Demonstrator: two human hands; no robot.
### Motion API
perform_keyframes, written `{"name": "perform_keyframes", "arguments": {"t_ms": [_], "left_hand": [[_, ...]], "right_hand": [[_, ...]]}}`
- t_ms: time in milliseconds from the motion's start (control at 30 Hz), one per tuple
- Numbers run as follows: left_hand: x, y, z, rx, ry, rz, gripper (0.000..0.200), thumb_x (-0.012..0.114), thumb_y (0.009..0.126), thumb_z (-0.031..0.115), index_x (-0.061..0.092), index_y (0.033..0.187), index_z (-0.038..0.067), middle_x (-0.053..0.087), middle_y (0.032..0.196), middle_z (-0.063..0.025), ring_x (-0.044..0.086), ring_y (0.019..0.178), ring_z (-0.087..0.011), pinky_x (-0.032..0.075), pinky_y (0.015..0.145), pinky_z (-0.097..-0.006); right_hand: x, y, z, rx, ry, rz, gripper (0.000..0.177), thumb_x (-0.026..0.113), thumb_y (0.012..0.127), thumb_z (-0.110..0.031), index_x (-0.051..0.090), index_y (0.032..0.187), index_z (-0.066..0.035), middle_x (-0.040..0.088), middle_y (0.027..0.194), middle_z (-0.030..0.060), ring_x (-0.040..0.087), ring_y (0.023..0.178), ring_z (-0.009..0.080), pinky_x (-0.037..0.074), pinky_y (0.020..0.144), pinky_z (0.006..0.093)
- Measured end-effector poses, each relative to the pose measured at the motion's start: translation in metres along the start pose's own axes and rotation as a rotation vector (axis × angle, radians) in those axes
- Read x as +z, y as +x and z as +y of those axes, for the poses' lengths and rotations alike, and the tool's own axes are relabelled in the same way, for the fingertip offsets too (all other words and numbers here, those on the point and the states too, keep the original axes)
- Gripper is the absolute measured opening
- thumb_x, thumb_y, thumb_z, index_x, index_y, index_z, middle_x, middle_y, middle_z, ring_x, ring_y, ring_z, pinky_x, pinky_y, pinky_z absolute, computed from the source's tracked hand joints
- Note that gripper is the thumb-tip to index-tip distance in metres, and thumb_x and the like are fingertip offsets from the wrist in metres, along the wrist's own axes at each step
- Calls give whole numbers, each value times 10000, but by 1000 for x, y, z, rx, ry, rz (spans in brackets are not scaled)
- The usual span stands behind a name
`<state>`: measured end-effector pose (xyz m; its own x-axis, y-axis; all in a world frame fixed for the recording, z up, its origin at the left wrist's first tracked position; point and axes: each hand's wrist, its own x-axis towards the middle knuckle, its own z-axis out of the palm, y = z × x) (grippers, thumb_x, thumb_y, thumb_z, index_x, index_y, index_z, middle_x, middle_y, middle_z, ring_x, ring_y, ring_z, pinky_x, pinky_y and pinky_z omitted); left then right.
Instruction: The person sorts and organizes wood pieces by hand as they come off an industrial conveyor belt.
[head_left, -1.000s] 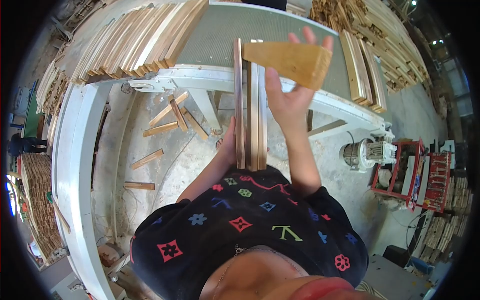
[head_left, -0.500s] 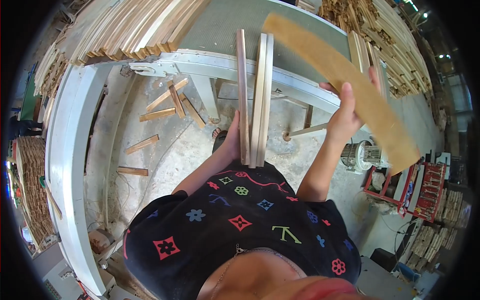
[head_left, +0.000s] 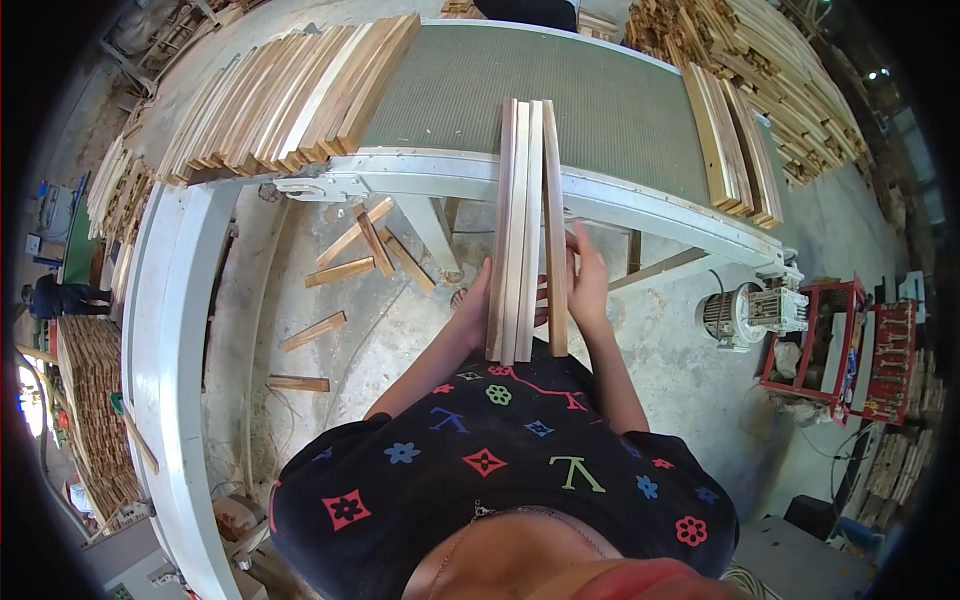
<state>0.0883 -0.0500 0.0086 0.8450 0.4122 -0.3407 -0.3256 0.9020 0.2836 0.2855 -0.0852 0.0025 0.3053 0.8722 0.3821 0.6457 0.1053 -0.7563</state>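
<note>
In front of my body, my left hand (head_left: 476, 308) is closed round the left side of a bundle of three narrow wooden slats (head_left: 515, 230), which stand on edge side by side. My right hand (head_left: 590, 285) holds one more wooden slat (head_left: 554, 240), its fingertips showing in the gap between that slat and the bundle. The slat is now edge-on, nearly parallel to the bundle and slightly apart from it at the near end. The far ends of the slats reach over the green conveyor belt (head_left: 600, 110).
A long row of slats (head_left: 290, 100) lies at the belt's left, and a few slats (head_left: 735, 150) at its right end. Loose offcuts (head_left: 340, 270) lie on the floor. A motor (head_left: 735, 315) and a red tool rack (head_left: 880, 360) stand at the right.
My right hand has brought its slat in from the right, turning it from broad face to edge, beside the bundle. My left hand keeps hold of the bundle. The view has shifted slightly.
</note>
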Motion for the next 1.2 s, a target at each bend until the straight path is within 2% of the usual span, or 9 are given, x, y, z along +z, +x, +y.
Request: {"name": "perform_keyframes", "arguments": {"t_ms": [67, 200, 333, 533, 633, 733, 1100, 1167, 1200], "left_hand": [[-9, 2, 2, -10, 17, -37, 854, 227, 989, 720, 407, 1484, 48, 507, 1424, -209, 523, 1292, -395, 438, 1084, -517], [-18, 7, -8, 86, 167, 219, 828, 260, 995, 702, 384, 1501, 58, 507, 1421, -235, 522, 1292, -416, 428, 1090, -529], [-18, 4, -5, -33, -26, -123, 827, 283, 991, 701, 350, 1529, 76, 502, 1439, -235, 529, 1289, -416, 434, 1078, -526], [-17, 6, -1, -48, -40, -217, 824, 347, 977, 701, 353, 1536, 96, 512, 1441, -215, 543, 1284, -380, 442, 1068, -508], [-19, 6, -3, -3, 37, 154, 809, 378, 977, 690, 375, 1525, 95, 524, 1435, -189, 543, 1289, -337, 439, 1073, -491], [-39, 9, 0, -27, 12, 12, 808, 399, 975, 684, 389, 1515, 82, 523, 1439, -169, 538, 1294, -314, 435, 1075, -477], [-29, 14, -6, -31, -4, -44, 829, 308, 978, 714, 374, 1525, 94, 493, 1467, -214, 520, 1307, -398, 414, 1094, -537], [-24, 13, -4, -8, 21, -102, 831, 300, 978, 716, 385, 1518, 90, 510, 1448, -214, 541, 1284, -399, 433, 1078, -534], [-25, 15, -4, -10, 11, 26, 826, 294, 973, 729, 416, 1499, 104, 550, 1411, -183, 587, 1238, -349, 470, 1046, -506]], "right_hand": [[-2, 4, 6, -22, 38, 19, 465, 572, 994, -146, 474, 1435, -40, 706, 1068, 128, 664, 959, 302, 508, 875, 388], [16, 20, 6, 480, 837, -71, 480, 511, 1060, -366, 460, 1440, -77, 665, 1097, 66, 609, 937, 129, 498, 839, 295], [26, 38, -21, 605, 948, -109, 562, 550, 1041, -347, 343, 1487, -74, 663, 1095, 130, 622, 912, 135, 508, 793, 285], [9, 36, -28, 587, 702, -253, 599, 635, 995, -234, 334, 1481, -56, 688, 1064, 161, 652, 901, 148, 520, 749, 279], [23, 24, -26, 583, 786, -170, 532, 658, 982, -190, 381, 1408, -33, 693, 1074, 160, 661, 895, 147, 524, 738, 280], [20, 21, -38, 670, 743, -129, 495, 696, 958, -172, 419, 1339, -21, 697, 1043, 135, 662, 890, 134, 525, 731, 274], [15, 31, -37, 684, 756, -90, 486, 714, 947, -227, 493, 1310, 9, 692, 960, 84, 648, 824, 120, 519, 705, 266], [16, 35, -28, 558, 529, -88, 568, 705, 948, -320, 488, 1328, 41, 684, 994, 132, 647, 854, 164, 519, 731, 289], [18, 42, -30, 485, 401, -57, 595, 705, 944, -340, 485, 1335, 51, 678, 1025, 153, 644, 883, 179, 518, 753, 298]]}}
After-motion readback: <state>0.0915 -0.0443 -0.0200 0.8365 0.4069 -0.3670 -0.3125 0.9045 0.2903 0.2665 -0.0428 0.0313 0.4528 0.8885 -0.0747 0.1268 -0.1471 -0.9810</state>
